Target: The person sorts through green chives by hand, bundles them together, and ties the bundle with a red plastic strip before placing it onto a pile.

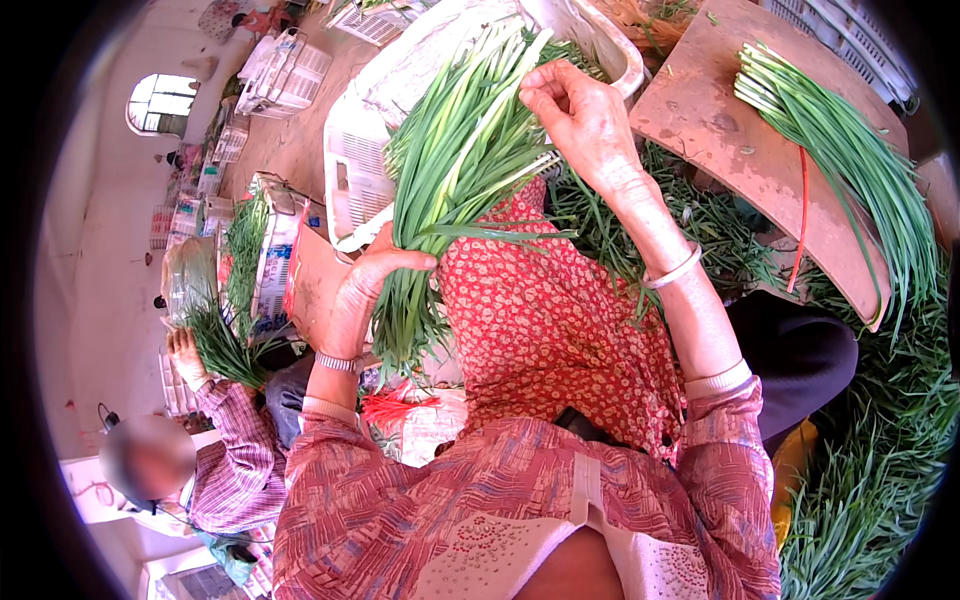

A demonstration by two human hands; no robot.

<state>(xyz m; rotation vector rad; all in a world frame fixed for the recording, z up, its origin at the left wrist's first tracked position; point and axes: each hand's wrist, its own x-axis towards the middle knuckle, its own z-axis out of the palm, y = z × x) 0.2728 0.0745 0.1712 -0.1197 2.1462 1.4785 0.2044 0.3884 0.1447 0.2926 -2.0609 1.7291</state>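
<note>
A thick bunch of garlic chives (pixel 455 140), pale at the stem ends and green toward the leaves, slants up from my lap over a white basket. My left hand (pixel 368 285) is wrapped round the leafy lower part, thumb across the front. A few loose leaves stick out to the right above that thumb. Beside the stem ends, at the bunch's upper right, my right hand (pixel 578 115) is closed in a pinch. Whatever lies between its fingertips is too small to make out. A red floral apron (pixel 560 300) covers my lap below the bunch.
The white plastic basket (pixel 355 170) stands in front. On a brown board (pixel 690 100) at the right lie another chive bunch (pixel 820 135) and a red tie (pixel 803 220). Loose chives (pixel 880 450) pile up lower right. Red ties (pixel 400 405) lie near my left forearm. A co-worker (pixel 240 450) sits left.
</note>
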